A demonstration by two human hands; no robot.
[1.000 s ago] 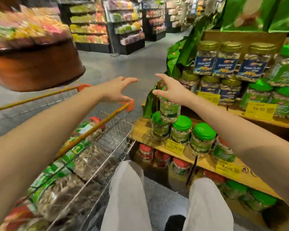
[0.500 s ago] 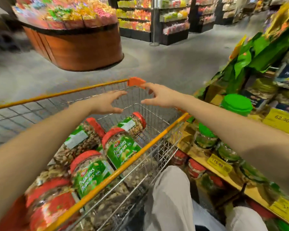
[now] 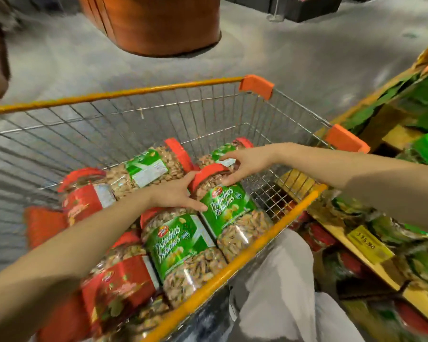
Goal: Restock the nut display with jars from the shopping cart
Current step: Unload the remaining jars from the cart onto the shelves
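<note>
A shopping cart [image 3: 139, 91] with an orange rim holds several clear nut jars lying on their sides. One pistachio jar [image 3: 232, 213] with a red lid and green label lies near the cart's right side. My left hand [image 3: 176, 193] rests against its left side, thumb up by the lid and fingers straight along the label. My right hand [image 3: 245, 164] reaches in from the right with spread fingers, its thumb touching the lid's right edge. The nut display shelf [image 3: 378, 270] stands to the right of the cart, blurred.
Another green-label pistachio jar [image 3: 178, 245] lies just nearer me, red-label jars [image 3: 124, 285] to its left. A yellow price tag [image 3: 366, 243] hangs on the shelf edge. My light trousers [image 3: 282, 292] are between cart and shelf. A round wooden stand [image 3: 158, 25] is beyond the cart.
My view swung from the shelf down into the cart. Both hands dropped from above the cart's far rim onto a pistachio jar inside it.
</note>
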